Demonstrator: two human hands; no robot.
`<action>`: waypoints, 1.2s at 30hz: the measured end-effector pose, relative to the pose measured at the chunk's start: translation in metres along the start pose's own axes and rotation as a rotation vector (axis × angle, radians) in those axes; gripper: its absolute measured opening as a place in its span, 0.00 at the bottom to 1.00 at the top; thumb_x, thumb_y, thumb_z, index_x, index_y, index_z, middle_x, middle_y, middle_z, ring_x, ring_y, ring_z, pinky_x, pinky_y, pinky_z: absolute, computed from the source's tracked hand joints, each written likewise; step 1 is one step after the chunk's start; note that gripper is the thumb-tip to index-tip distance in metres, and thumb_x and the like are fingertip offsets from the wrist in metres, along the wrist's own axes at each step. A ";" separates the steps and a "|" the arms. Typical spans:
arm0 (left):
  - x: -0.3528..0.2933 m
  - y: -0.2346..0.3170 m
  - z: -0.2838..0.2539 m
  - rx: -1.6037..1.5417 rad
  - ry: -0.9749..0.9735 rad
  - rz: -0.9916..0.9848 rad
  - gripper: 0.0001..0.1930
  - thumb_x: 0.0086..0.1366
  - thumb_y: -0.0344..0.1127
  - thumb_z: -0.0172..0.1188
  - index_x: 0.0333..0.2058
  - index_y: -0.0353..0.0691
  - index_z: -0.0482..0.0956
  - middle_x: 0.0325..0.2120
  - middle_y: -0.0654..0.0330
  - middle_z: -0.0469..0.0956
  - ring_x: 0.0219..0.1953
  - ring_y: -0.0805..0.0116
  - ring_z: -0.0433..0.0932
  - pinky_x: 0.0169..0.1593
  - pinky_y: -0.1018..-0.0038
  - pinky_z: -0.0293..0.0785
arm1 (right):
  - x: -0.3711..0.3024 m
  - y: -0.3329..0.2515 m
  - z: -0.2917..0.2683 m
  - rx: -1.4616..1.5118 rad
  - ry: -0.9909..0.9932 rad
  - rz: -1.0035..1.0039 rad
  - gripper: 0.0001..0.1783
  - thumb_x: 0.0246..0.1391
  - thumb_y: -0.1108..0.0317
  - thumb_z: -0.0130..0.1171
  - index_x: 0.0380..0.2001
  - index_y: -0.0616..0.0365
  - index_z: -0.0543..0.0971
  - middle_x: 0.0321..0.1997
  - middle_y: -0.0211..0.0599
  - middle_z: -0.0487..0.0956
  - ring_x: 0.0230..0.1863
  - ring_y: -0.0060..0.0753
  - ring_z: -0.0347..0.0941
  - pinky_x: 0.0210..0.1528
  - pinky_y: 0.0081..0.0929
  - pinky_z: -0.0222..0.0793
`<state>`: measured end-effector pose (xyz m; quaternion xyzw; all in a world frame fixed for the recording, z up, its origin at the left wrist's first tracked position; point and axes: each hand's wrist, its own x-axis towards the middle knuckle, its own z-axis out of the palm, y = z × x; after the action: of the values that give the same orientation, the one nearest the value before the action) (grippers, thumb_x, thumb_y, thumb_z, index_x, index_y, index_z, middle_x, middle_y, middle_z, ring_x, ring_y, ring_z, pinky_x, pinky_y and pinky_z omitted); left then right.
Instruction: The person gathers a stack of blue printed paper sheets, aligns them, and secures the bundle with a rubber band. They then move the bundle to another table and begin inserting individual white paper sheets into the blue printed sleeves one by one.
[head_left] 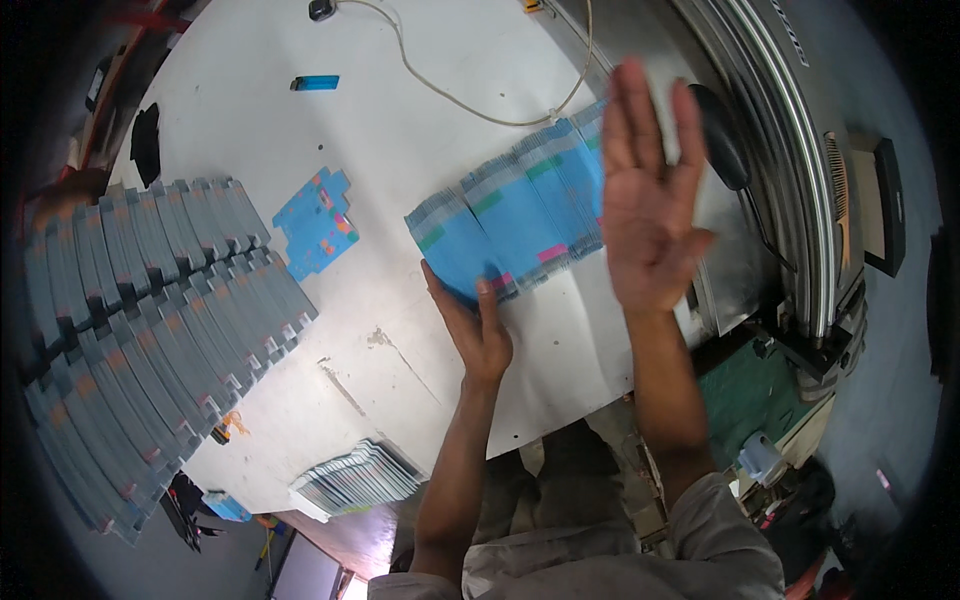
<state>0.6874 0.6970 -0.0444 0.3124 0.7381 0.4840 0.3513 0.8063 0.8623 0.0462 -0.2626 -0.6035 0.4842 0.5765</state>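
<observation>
Fanned card stack [510, 215] lies between both hands' fingers [487, 300] on the table [420, 130]; larger stacks [150, 330] left (single card [315, 225] between).

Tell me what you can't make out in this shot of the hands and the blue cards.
- Head view: right end of the fanned blue cards, hidden behind the raised right hand.
- Cards' near edge, covered by the left hand.
- Small stack at the table edge: too small to tell its print.
- Grey stacks at far left: bent and blurred by the fisheye rim.
</observation>
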 end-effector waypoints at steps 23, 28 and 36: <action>0.000 0.000 0.008 -0.043 0.018 0.003 0.43 0.76 0.39 0.58 0.74 0.25 0.39 0.71 0.36 0.53 0.72 0.47 0.57 0.74 0.56 0.52 | -0.100 0.038 0.005 -0.507 0.685 0.868 0.51 0.39 0.46 0.86 0.50 0.60 0.59 0.41 0.41 0.69 0.44 0.29 0.67 0.45 0.24 0.71; 0.000 0.006 0.008 -0.018 0.024 -0.009 0.43 0.76 0.40 0.58 0.74 0.25 0.39 0.71 0.36 0.52 0.72 0.47 0.57 0.74 0.56 0.52 | -0.100 0.044 0.003 -0.449 0.701 0.921 0.52 0.41 0.49 0.85 0.52 0.57 0.55 0.48 0.50 0.67 0.53 0.37 0.67 0.53 0.31 0.71; -0.002 0.008 0.009 -0.097 0.031 0.030 0.43 0.76 0.40 0.59 0.74 0.23 0.42 0.71 0.36 0.53 0.71 0.48 0.58 0.74 0.57 0.52 | -0.107 0.062 -0.001 -0.280 0.781 0.917 0.53 0.37 0.53 0.87 0.51 0.57 0.55 0.57 0.60 0.65 0.62 0.50 0.67 0.63 0.43 0.72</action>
<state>0.6966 0.7029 -0.0388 0.2983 0.7143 0.5294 0.3473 0.8133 0.7938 -0.0562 -0.7265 -0.2313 0.4668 0.4481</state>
